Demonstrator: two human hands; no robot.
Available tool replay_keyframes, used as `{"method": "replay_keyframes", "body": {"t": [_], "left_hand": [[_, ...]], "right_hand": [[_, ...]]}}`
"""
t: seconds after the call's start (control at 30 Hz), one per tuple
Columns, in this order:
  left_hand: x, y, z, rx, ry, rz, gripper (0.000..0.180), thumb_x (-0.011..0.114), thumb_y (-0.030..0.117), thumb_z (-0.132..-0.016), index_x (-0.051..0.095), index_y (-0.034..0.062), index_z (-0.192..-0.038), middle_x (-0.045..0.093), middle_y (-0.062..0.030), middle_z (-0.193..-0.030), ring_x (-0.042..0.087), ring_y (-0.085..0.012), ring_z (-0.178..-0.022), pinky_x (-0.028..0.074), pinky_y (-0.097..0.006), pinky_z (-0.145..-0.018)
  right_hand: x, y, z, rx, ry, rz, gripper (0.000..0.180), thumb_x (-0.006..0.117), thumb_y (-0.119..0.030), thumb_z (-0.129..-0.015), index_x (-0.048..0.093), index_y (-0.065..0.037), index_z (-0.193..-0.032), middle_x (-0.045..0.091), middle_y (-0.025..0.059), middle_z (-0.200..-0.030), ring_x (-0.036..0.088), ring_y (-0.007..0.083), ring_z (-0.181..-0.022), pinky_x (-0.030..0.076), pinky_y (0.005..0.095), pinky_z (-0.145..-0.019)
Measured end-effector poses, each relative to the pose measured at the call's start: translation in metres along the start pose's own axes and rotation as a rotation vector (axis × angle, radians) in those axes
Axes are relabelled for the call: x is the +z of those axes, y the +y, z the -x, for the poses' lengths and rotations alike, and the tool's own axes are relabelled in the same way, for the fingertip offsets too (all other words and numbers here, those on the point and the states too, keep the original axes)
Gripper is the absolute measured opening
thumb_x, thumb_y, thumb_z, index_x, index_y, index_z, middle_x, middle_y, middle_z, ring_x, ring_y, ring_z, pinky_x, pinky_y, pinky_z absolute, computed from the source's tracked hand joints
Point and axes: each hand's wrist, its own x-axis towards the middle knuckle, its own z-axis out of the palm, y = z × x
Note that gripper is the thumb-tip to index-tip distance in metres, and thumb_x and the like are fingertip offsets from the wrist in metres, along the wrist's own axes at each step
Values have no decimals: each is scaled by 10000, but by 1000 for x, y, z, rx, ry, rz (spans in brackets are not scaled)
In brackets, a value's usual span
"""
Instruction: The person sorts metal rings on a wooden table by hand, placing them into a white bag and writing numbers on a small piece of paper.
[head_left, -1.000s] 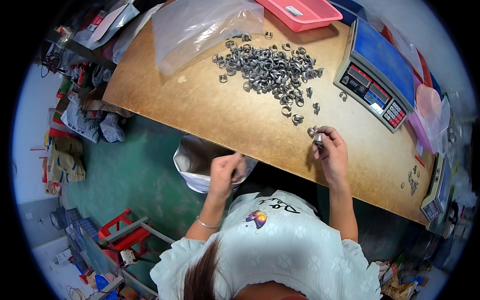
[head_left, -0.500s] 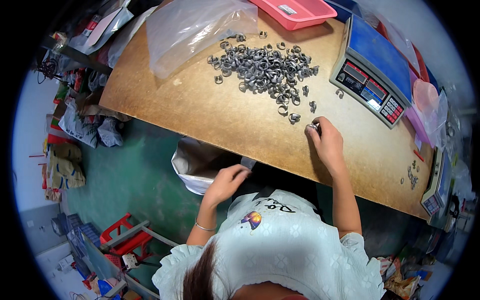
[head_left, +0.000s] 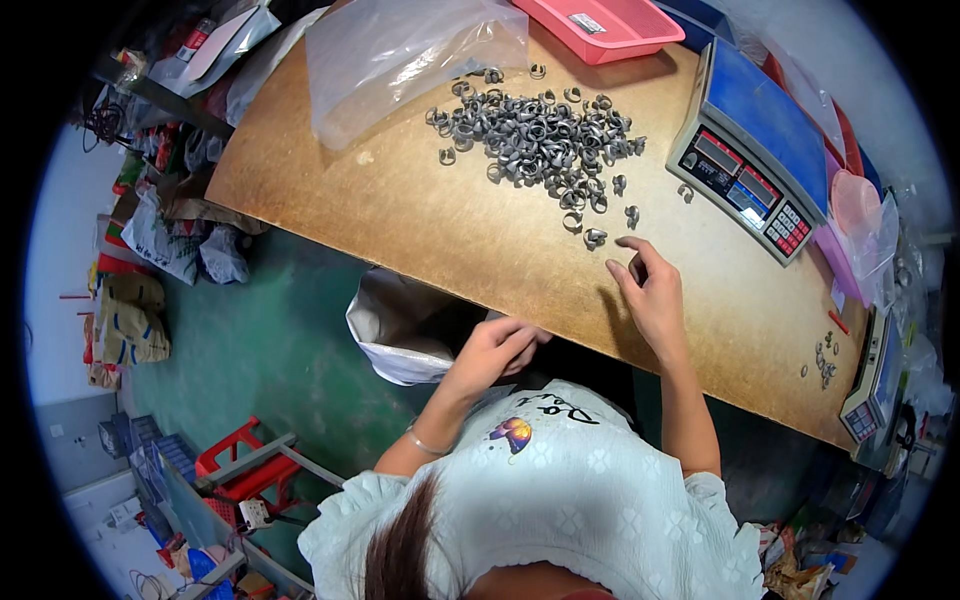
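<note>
A heap of grey metal rings (head_left: 545,135) lies on the wooden table (head_left: 400,215), with several loose ones at its near side. Just short of the nearest loose rings, my right hand (head_left: 655,305) is over the tabletop. Its thumb and forefinger are apart, and nothing shows between them. My left hand (head_left: 497,352) is at the table's near edge, its fingers curled inward; whatever they may hold is hidden. Beside that hand, below the edge, a white sack (head_left: 385,345) stands with its mouth open.
A blue-topped scale (head_left: 755,150) stands right of the heap, a single ring near it. Behind are a pink plastic basket (head_left: 605,35) and a clear plastic bag (head_left: 400,65). Small pieces (head_left: 825,362) lie at the right, near a second scale (head_left: 868,395). A red stool (head_left: 250,465) is lower left.
The ring in my right hand's fingers is gone from them, and those fingers have spread. My left hand has moved right and up to the table edge. The view has shifted slightly.
</note>
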Motion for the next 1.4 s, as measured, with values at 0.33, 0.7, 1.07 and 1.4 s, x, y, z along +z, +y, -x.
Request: {"method": "replay_keyframes", "body": {"t": [0.33,0.7,1.07,1.4], "left_hand": [[-97,-69,14,334,781,-1409,197,544,133,-824,603,-33,-912,604,-202,-907,572,-354,-848,443,-413,-753],[10,0,-25,70,-39,630,364,427,251,-936,489,-49,-1134,568,-143,-1092,568,-213,-958,469,-337,-813],[-84,-60,10,90,580,-403,205,532,137,-864,595,-36,-953,569,-47,-721,503,-90,-617,406,-225,-528],[12,-7,0,269,71,-727,139,517,76,-861,605,-30,-878,630,-88,-799,593,-130,-726,462,-245,-653]], "right_hand": [[28,-3,-20,-235,111,426,341,658,-232,-754,535,-84,-1036,571,121,-831,587,291,-716,464,376,-601],[22,-34,18,-304,-290,-68,241,614,-206,-789,574,-29,-946,609,167,-804,601,318,-748,474,375,-644],[-28,49,-7,-88,178,104,252,583,-141,-816,534,-10,-1026,537,138,-727,501,241,-611,434,336,-611],[-8,44,-42,-234,268,288,335,632,-226,-782,514,-24,-1021,575,146,-895,558,313,-781,450,388,-682]]}}
